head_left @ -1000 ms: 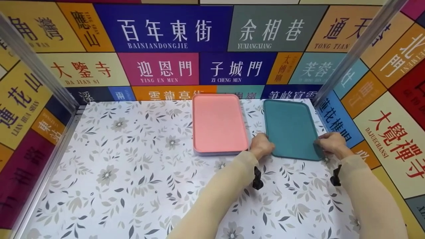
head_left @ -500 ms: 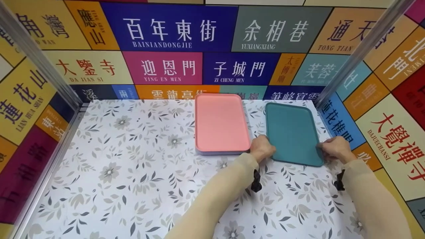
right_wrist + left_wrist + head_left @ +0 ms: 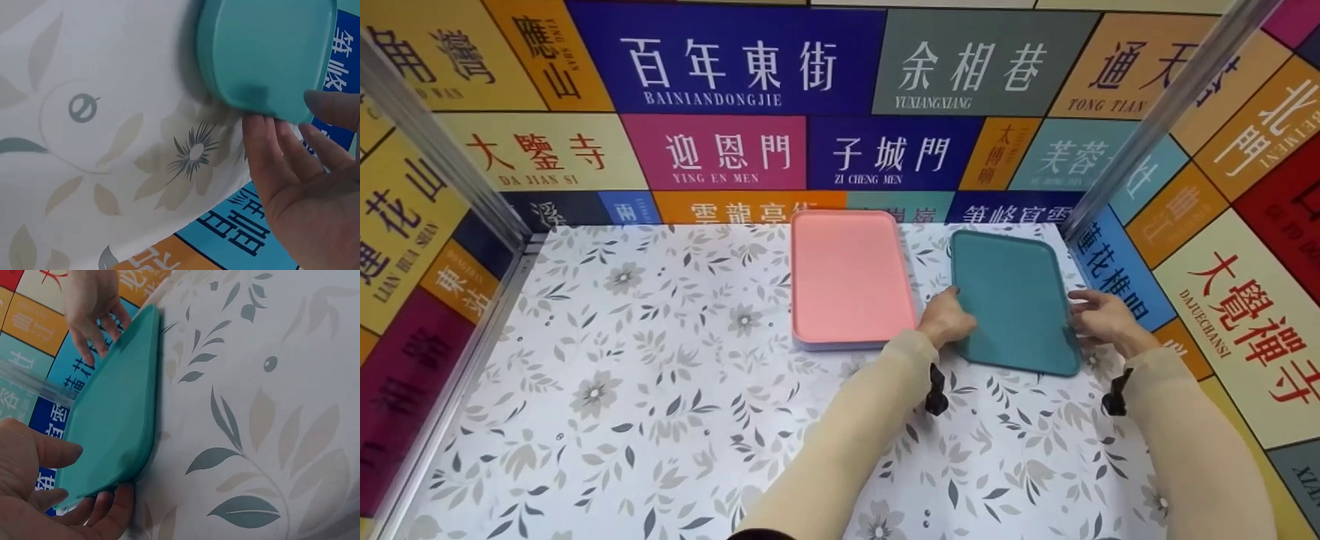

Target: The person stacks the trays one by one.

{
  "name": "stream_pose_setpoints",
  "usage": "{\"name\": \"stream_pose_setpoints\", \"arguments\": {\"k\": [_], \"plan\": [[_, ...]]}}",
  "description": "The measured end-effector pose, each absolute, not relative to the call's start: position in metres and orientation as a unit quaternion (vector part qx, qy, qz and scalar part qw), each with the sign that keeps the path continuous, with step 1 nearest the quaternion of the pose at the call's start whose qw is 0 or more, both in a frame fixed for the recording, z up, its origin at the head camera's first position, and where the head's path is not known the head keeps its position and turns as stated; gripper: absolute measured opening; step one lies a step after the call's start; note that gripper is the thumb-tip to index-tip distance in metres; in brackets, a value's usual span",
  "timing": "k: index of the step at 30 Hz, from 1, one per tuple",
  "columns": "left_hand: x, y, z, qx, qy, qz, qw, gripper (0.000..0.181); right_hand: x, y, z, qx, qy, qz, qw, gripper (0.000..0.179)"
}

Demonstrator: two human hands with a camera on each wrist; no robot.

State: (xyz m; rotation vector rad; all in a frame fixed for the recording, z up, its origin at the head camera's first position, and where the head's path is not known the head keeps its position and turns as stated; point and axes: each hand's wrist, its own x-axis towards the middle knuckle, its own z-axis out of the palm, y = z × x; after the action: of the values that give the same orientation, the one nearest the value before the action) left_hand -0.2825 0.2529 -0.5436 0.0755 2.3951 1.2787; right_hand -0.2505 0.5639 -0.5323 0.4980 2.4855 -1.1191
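Observation:
A teal rectangular tray lies flat on the patterned tabletop at the right, between both hands. The left hand is at its left long side. In the left wrist view, the left fingers touch the tray's outer edge, while the thumb is lifted above the tray's surface. Opposite, the right hand has its fingertips against the right edge. The right thumb stands apart from the rim in the right wrist view. Neither hand pinches the tray. Just left of the left hand is a pink tray.
Beneath the pink tray shows a lavender edge, apparently another tray. Behind stands a wall of colourful signs, with a similar side wall close to the right hand. The floral-patterned tabletop extends left and forward.
The teal tray has shifted slightly toward the person relative to the pink tray. Both hands have loosened from its edges, their fingers spreading. The pink tray has stayed in place.

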Motion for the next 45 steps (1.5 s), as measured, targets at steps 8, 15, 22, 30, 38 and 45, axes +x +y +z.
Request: {"name": "stream_pose_setpoints", "arguments": {"k": [8, 15, 22, 30, 38, 45], "plan": [[-0.294, 0.259, -0.549, 0.052, 0.884, 0.404, 0.23, 0.084, -0.235, 0.575, -0.528, 0.153, 0.877, -0.409, 0.201, 0.07], [-0.303, 0.259, -0.552, 0.066, 0.862, 0.436, 0.251, 0.088, -0.228, 0.58, -0.522, 0.122, 0.867, -0.443, 0.194, 0.074], [-0.29, 0.232, -0.516, 0.063, 0.82, 0.499, 0.273, 0.085, -0.23, 0.576, -0.515, 0.115, 0.865, -0.449, 0.191, 0.073], [-0.295, 0.219, -0.504, 0.078, 0.815, 0.518, 0.248, 0.079, -0.234, 0.571, -0.505, 0.098, 0.871, -0.448, 0.176, 0.071], [-0.301, 0.203, -0.501, 0.109, 0.8, 0.537, 0.245, 0.078, -0.238, 0.562, -0.496, 0.078, 0.876, -0.448, 0.157, 0.069], [-0.305, 0.185, -0.499, 0.088, 0.773, 0.563, 0.28, 0.083, -0.243, 0.548, -0.496, 0.058, 0.875, -0.461, 0.135, 0.074]]}}
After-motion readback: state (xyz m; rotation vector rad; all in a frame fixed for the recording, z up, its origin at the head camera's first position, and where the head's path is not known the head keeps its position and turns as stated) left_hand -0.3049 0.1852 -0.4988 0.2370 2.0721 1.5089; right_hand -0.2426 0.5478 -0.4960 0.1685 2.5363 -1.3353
